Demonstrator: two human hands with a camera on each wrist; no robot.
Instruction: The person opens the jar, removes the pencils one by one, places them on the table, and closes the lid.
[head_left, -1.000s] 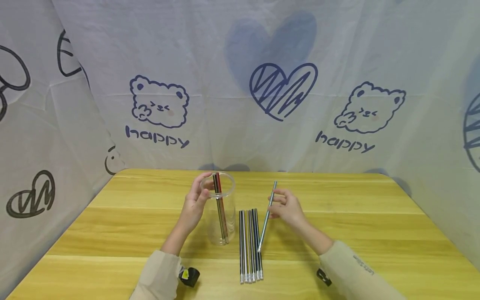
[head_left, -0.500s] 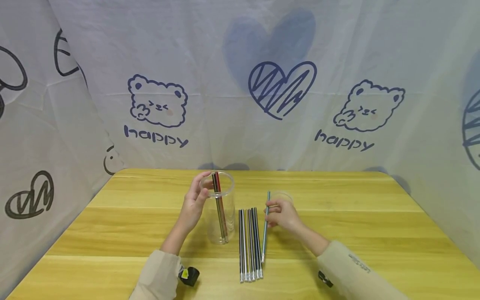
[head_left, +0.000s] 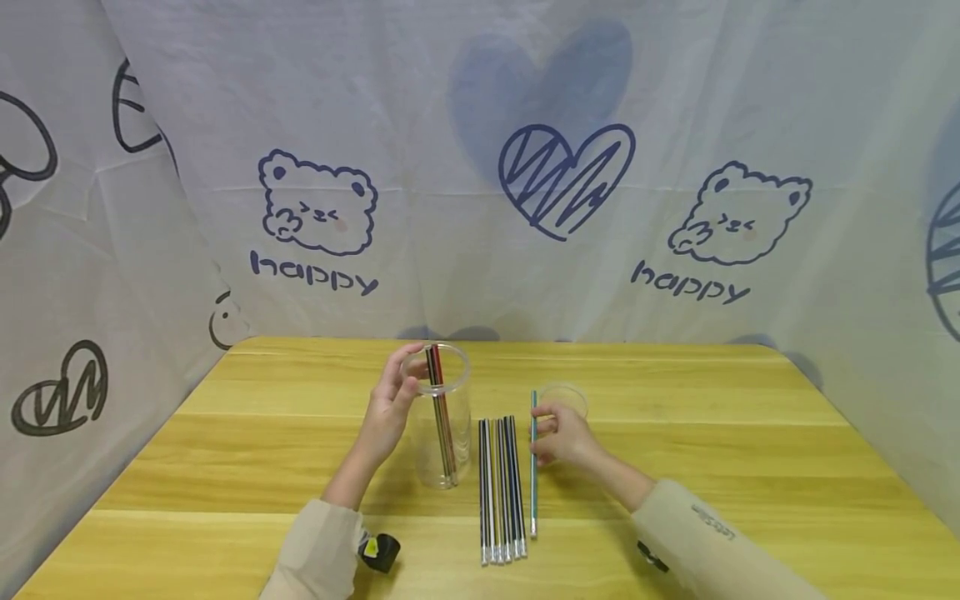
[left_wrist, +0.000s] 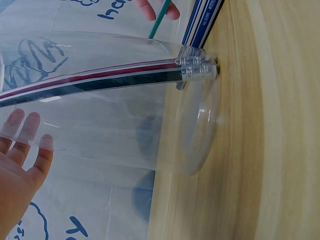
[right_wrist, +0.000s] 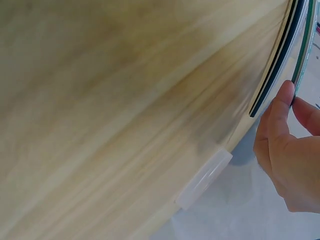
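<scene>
My left hand (head_left: 388, 408) grips a tall clear plastic cup (head_left: 462, 429) near its rim, thumb in front and fingers behind. Inside the cup lean a red pencil (head_left: 438, 367) and a black one, close together, eraser ends down. The left wrist view shows the fingertips against the cup wall. To the right, my right hand (head_left: 566, 435) pinches a teal pencil (head_left: 534, 496) between thumb and fingers, its eraser end pointing toward me. Between the hands, several dark striped pencils (head_left: 501, 492) lie side by side on the table, metal eraser ends nearest me.
A round clear lid (head_left: 573, 392) lies on the table behind my right hand, also seen as a pale disc (right_wrist: 205, 179) in the right wrist view. The wood-grain table (head_left: 712, 417) ends at a printed cloth (head_left: 450, 275) hanging at the back and sides.
My right hand has moved slightly left and down toward me, turning the teal pencil from slanted to nearly parallel with the row. The clear lid has come into sight. The left hand keeps its place.
</scene>
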